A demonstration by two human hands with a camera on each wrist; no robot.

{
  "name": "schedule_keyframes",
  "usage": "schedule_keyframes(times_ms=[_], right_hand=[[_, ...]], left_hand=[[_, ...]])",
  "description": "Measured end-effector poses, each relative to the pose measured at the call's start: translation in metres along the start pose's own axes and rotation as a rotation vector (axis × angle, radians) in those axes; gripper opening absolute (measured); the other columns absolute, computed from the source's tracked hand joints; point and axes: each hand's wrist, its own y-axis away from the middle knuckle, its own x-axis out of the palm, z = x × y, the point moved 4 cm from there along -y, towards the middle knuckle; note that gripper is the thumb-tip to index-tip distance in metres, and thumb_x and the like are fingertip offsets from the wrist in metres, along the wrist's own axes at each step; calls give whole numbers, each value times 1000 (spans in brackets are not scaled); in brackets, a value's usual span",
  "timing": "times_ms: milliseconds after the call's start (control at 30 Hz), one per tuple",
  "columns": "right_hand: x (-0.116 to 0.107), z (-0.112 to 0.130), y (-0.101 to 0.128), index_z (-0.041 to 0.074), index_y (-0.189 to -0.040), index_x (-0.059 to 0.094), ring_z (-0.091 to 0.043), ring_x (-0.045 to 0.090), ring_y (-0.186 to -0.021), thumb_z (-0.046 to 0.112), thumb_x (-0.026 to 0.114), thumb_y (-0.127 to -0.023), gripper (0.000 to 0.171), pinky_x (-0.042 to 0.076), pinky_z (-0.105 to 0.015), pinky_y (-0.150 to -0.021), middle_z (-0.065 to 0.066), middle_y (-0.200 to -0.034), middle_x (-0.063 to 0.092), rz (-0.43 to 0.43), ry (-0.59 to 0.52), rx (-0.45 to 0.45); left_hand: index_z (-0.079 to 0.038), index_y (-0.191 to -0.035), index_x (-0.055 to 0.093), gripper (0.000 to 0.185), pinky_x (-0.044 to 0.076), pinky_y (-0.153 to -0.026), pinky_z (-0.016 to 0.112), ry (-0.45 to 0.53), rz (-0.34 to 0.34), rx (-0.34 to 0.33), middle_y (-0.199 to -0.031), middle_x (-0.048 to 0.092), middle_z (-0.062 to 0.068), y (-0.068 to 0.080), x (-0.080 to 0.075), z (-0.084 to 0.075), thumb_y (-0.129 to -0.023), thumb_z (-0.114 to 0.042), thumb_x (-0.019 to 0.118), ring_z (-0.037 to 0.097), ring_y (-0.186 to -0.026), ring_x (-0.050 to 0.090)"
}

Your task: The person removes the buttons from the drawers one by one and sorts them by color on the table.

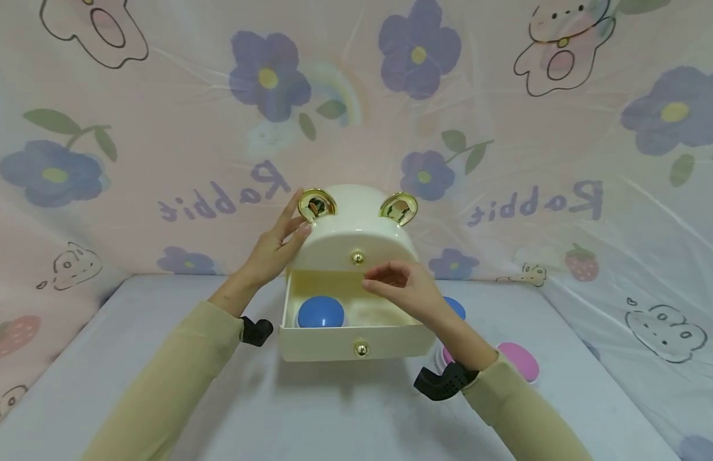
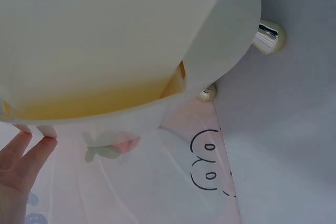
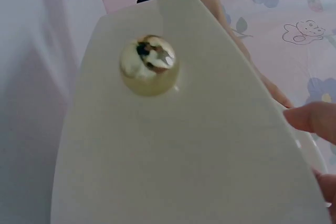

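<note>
A white storage box (image 1: pixel 356 211) with two gold-rimmed ears stands at the middle of the table, its lower drawer (image 1: pixel 316 344) pulled out. Inside that drawer, on the left, lies a round blue-topped container (image 1: pixel 321 312). My left hand (image 1: pixel 273 251) touches the box's left side by the ear, fingers fairly straight; its fingertips meet the box edge in the left wrist view. Over the right part of the drawer hovers my right hand (image 1: pixel 408 288), loosely bent, with nothing visible in it. The right wrist view has the drawer's front with its gold knob (image 3: pixel 149 65), plus the hand's separated fingers (image 3: pixel 315 121).
Right of the box, partly behind my right arm, are another blue round piece (image 1: pixel 455 308) and a pink-topped round piece (image 1: pixel 519 362). More pink shows beside the wrist. A printed cloth (image 1: pixel 356 128) hangs behind the white table (image 1: pixel 246 410). The upper drawer's knob (image 1: pixel 358 257) is gold.
</note>
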Motion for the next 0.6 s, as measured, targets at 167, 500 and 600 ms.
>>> schedule_keyframes(times_ms=[167, 500, 600], right_hand=[[13, 4, -8, 5, -105, 69, -17, 66, -86, 22, 72, -86, 26, 54, -30, -80, -7, -97, 71, 86, 75, -55], [38, 12, -18, 3, -116, 65, -21, 65, -98, 27, 76, -81, 43, 55, -30, -85, -10, -109, 68, 324, 320, -115], [44, 13, -19, 4, -123, 62, -24, 61, -108, 29, 77, -80, 51, 54, -34, -90, -9, -118, 65, 385, 366, -100]], left_hand=[[-37, -154, 4, 66, 37, -106, 56, -1, 9, -14, -151, 36, 18, 5, -2, -15, -103, -27, 44, 35, -139, 35], [-31, -155, 4, 66, 38, -105, 57, 4, 15, -18, -151, 35, 20, 8, -2, -23, -103, -22, 43, 42, -135, 39], [-40, -154, 4, 66, 39, -105, 57, -5, 6, -8, -150, 38, 17, 4, 0, -9, -103, -28, 44, 43, -133, 41]])
